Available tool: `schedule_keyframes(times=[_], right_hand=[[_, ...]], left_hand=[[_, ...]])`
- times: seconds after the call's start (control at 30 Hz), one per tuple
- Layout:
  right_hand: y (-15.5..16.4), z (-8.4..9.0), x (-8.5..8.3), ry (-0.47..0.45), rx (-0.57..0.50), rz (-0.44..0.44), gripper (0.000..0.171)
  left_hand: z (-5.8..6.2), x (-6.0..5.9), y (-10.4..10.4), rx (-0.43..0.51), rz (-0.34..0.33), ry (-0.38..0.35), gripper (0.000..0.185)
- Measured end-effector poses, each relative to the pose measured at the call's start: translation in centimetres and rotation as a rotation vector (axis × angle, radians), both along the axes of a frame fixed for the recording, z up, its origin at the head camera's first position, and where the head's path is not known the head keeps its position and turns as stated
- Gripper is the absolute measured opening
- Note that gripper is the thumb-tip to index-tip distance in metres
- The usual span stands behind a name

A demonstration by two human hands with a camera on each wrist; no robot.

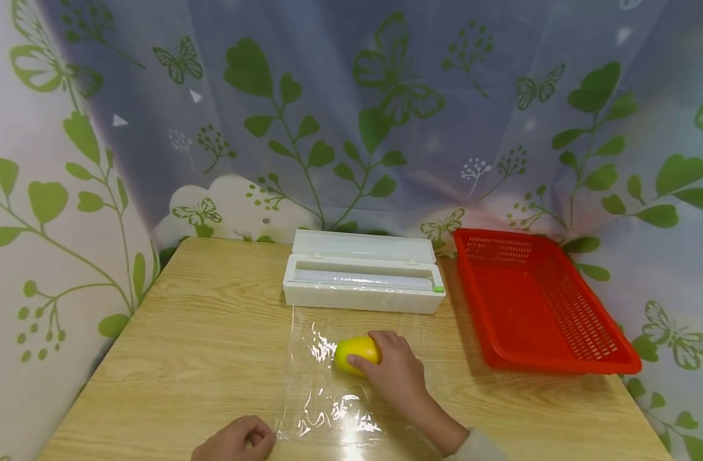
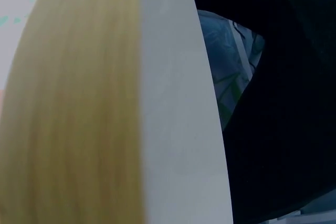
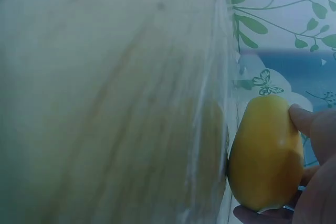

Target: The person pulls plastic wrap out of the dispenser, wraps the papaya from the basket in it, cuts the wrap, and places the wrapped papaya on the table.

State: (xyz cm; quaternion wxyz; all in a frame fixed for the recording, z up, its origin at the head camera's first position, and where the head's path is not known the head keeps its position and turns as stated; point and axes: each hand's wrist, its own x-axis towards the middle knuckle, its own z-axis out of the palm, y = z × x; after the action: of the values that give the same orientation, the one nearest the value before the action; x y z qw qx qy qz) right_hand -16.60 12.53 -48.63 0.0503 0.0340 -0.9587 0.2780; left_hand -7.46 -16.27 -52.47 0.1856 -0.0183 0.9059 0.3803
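A yellow fruit, shaped like a mango [image 1: 356,354] [image 3: 266,153], lies on a sheet of clear plastic wrap [image 1: 325,397] spread on the wooden table [image 1: 202,333]. My right hand [image 1: 388,368] grips the fruit from the right, fingers curled over it. My left hand [image 1: 236,440] rests at the table's near edge, fingers curled at the left corner of the wrap; whether it pinches the film is unclear. The wrap runs back to a white cling-film dispenser box [image 1: 363,272] with its lid open. The left wrist view shows only the table top and dark clothing.
A red plastic basket [image 1: 538,304] stands at the right of the table, behind and right of my right hand. A curtain with green leaves and butterflies [image 1: 351,115] hangs behind and at both sides.
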Motion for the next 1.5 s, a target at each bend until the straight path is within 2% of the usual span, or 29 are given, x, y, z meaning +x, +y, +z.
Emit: schedule_keyframes(times=[0.23, 0.4, 0.57, 0.83, 1.3, 1.5], right_hand=[[-0.4, 0.0, 0.3, 0.031, 0.069, 0.011, 0.072], [-0.4, 0.1, 0.4, 0.033, 0.096, 0.014, 0.074], [-0.4, 0.3, 0.5, 0.020, 0.088, 0.010, 0.073], [-0.2, 0.3, 0.6, 0.007, 0.086, 0.000, 0.074], [0.2, 0.1, 0.9, -0.004, 0.083, 0.003, 0.076], [1.1, 0.7, 1.3, -0.010, 0.070, -0.012, 0.077]], left_hand=[[0.0, 0.3, 0.3, -0.036, 0.037, 0.021, 0.017], [0.0, 0.3, 0.3, -0.053, 0.039, 0.031, 0.017], [0.2, 0.3, 0.4, -0.084, 0.051, 0.049, 0.016], [0.4, 0.4, 0.6, -0.093, 0.073, 0.036, 0.017], [0.2, 0.5, 0.7, -0.106, 0.074, 0.076, 0.015], [0.3, 0.6, 0.7, -0.106, 0.078, 0.084, 0.015]])
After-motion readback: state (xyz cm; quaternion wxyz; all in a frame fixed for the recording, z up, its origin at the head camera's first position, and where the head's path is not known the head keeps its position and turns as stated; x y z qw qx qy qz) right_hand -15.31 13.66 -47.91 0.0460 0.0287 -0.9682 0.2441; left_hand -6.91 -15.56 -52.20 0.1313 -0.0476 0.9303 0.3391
